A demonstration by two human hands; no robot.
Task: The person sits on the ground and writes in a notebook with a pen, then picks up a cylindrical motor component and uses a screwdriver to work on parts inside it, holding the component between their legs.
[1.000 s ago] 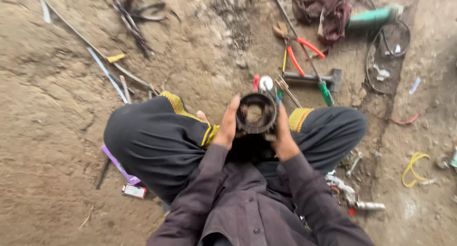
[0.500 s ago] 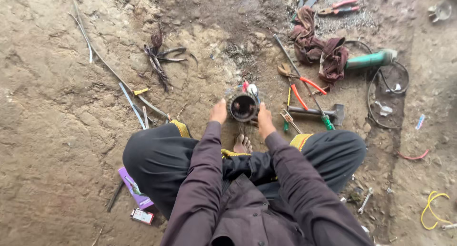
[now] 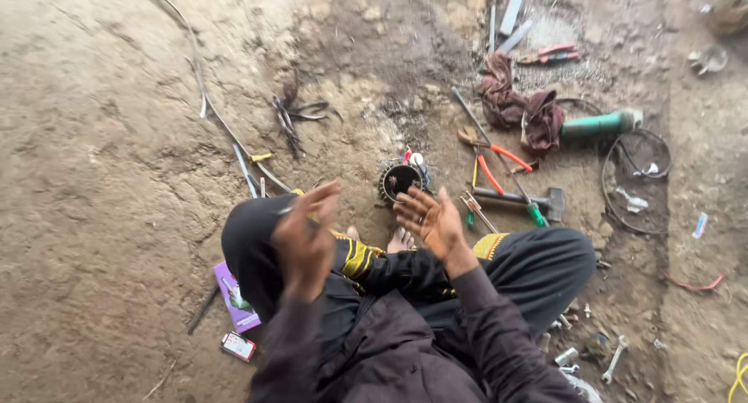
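Observation:
I sit cross-legged on bare dirt in dark trousers with yellow trim. A round, dark, cup-shaped metal part with a toothed rim rests on the ground just beyond my feet. My left hand is raised over my left knee, fingers spread, holding nothing. My right hand hovers palm up, fingers apart, a short way in front of the round part and not touching it.
Right of the part lie red-handled pliers, a hammer, a green-handled screwdriver, a dark red rag, a green power tool and a wire ring. Wrenches lie by my right knee. A purple packet lies at left.
Both hands held the round part up before me. It now sits on the ground and both hands have let go and pulled back, open.

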